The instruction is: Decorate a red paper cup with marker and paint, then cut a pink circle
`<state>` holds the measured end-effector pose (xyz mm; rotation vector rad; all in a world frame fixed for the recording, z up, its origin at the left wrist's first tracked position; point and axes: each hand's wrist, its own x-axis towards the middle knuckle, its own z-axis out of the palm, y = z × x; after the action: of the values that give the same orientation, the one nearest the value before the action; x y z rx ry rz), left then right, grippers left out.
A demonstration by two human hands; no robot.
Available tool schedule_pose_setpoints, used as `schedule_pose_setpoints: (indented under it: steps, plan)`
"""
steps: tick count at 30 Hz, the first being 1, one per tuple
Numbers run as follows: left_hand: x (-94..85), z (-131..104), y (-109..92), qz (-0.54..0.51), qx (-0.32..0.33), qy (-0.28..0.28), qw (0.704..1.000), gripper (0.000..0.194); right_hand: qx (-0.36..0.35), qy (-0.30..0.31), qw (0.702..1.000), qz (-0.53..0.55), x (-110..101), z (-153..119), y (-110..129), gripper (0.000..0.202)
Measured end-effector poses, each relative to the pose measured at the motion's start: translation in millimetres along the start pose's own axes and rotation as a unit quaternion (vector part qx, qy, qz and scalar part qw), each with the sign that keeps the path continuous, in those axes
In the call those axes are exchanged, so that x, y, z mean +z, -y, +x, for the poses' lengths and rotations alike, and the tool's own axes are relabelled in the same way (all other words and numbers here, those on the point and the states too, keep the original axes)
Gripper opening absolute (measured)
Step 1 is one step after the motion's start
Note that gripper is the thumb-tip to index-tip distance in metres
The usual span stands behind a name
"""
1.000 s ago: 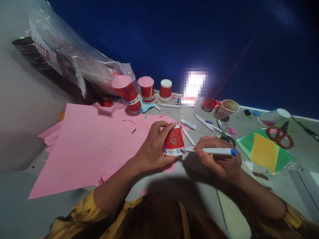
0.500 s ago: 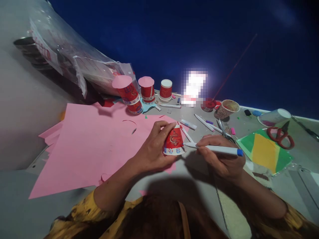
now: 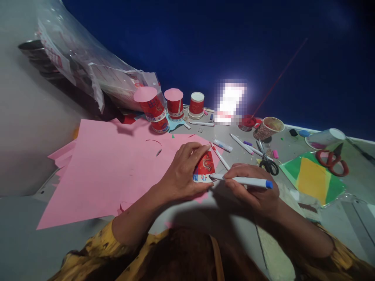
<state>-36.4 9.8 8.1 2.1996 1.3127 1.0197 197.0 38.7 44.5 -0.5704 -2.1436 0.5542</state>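
A red paper cup (image 3: 206,163) with a dragon print and blue marks on its white rim is gripped by my left hand (image 3: 183,171), its wide rim facing down toward me. My right hand (image 3: 253,187) is closed around a white marker (image 3: 249,182) with a blue end. The marker's tip is at the cup's white rim, on the right side. Under and beside my left hand lies a large pink paper sheet (image 3: 111,171). A white pen with a red tip (image 3: 221,157) rests just behind the cup.
Behind stand stacked red cups with pink tops (image 3: 152,107), another pink-topped cup (image 3: 175,103) and a white-topped cup (image 3: 196,105). To the right are black scissors (image 3: 267,162), red-handled scissors (image 3: 332,162), a patterned cup (image 3: 268,129), and green and yellow paper (image 3: 312,179).
My right hand has moved a little left and down, bringing the marker tip to the white rim. The cup has turned slightly in my left hand. The view has shifted slightly.
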Motion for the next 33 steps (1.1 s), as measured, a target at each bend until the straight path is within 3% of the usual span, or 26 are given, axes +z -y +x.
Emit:
schedule_pose_setpoints:
  steps: [12,33]
  plan:
    - [3.3,-0.6,-0.5,0.014,0.024,-0.006,1.000,0.093,0.008,0.025,1.000,0.005,3.3,0.3,1.9,0.015]
    - [4.3,-0.4,-2.0,0.049,0.035,0.000,0.998,0.092,-0.004,0.005,1.000,0.014,3.5,-1.0,1.6,0.011]
